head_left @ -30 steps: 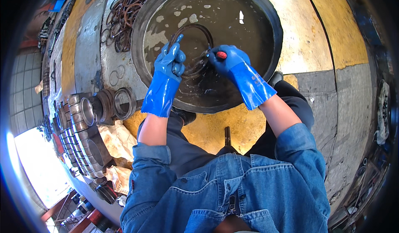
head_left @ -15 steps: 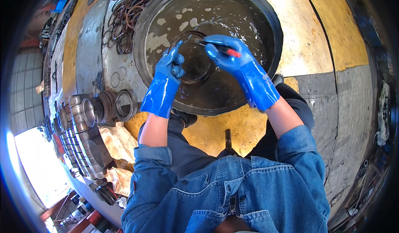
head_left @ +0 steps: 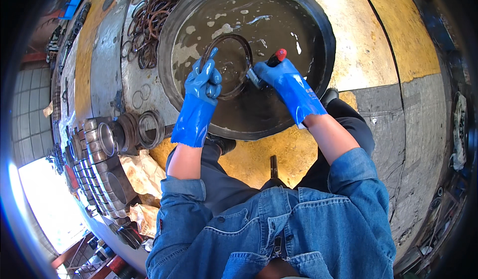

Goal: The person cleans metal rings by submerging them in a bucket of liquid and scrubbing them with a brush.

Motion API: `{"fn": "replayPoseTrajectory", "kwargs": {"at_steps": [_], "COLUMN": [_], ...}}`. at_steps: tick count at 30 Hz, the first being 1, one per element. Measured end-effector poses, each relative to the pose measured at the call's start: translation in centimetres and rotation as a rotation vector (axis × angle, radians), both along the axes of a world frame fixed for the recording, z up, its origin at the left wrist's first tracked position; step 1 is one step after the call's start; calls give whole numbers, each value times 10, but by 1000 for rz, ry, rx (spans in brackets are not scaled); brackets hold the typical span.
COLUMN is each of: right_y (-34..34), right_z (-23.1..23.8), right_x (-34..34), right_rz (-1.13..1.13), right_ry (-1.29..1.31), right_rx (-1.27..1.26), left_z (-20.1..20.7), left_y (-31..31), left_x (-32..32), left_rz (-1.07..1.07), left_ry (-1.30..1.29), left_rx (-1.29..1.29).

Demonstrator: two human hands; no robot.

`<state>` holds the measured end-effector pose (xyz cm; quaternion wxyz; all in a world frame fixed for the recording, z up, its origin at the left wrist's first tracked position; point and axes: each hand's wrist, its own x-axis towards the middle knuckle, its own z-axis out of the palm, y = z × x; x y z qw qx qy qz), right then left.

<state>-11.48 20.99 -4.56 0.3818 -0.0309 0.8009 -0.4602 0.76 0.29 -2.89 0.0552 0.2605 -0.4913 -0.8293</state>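
Blue-gloved L hand (head_left: 204, 82): fingers curled in, pinching the left side of a dark-brown, glossy, circular ring (head_left: 234, 37), prob. metal. Blue-gloved R hand (head_left: 277, 73): closed round a short hand tool w/ a red-and-black handle (head_left: 281, 55), its grey head at the ring's right side; contact w/ the ring likely, but can't confirm. Exact tool type unclear, maybe a brush.

Ring's in the round, black, thick-rimmed tub (head_left: 326, 27), over murky brown liquid (head_left: 294, 97); whether its near edge dips under, can't tell.

Handling, my guess: stiff, moderate wt., not fragile. Wet, so prob. slippery, gloves too. Best hold: left side of the band, thumb vs. fingers, firm, leaving the right side free for the tool. Avoid a fingertip-only pinch; it could twist.

Beyond the tub, far left: tangled pile of brown and dark rings (head_left: 154, 20). Left: couple of thin, pale rings (head_left: 139, 97) lying flat. Near left: bundle of grey, wider rings (head_left: 151, 129), then crumpled brown paper (head_left: 142, 172).
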Motion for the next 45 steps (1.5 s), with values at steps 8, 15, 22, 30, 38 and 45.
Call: {"fn": "replayPoseTrajectory", "kwargs": {"at_steps": [8, 15, 22, 30, 38, 45], "right_y": [13, 9, 16, 3, 19, 6], "right_z": [-15, -7, 34, 22, -22, 38], "right_x": [1, 1, -17, -10, -25, -18], "right_rz": [17, 36, 302, 631, -4, 0], "right_ry": [-74, 41, 410, 1052, 431, 220], "right_rx": [-349, -423, 10, 215, 65, -452], "left_z": [0, -21, -33, 7, 26, 16], "left_y": [-15, -39, -35, 25, 1, 5], "left_x": [-5, -1, -13, -10, -8, -11], "left_rz": [149, 45, 109, -418, -176, -184], "left_ry": [103, 381, -42, 133, -199, -233], "left_rx": [-29, 498, -1027, -1624, -592, -854]}}
